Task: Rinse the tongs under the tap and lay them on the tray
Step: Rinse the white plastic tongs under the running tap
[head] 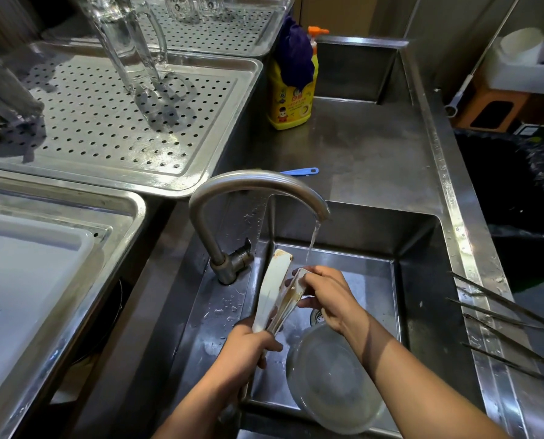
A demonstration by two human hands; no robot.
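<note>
Three steel trays fill the left side of the tabletop (pixel 375 147). The nearest tray (pixel 74 201) holds a white insert. Behind it, the perforated tray (pixel 122 128) carries a glass mug (pixel 131 49), and the far tray (pixel 264 36) sits at the back edge. The tap (pixel 251 185) rises from the left rim of the sink (pixel 422 280) and arches rightward, with a thin stream of water (pixel 312 242) running. The tongs (pixel 277 293) are held over the sink, just left of the stream and not on any tray, their two arms spread apart. The left hand (pixel 245 346) has its grip clamped round their joined end. The right hand (pixel 331 296) has its grip pinched on the tip of the stained arm, where the water falls. A clear bowl (pixel 334 375) lies in the sink's front right corner. A yellow soap bottle (pixel 291 87) draped with a dark cloth (pixel 296 52) stands near the tabletop's back edge. A blue handle (pixel 299 171) lies behind the tap. Thin metal rods (pixel 501 312) rest across the right edge.
</note>
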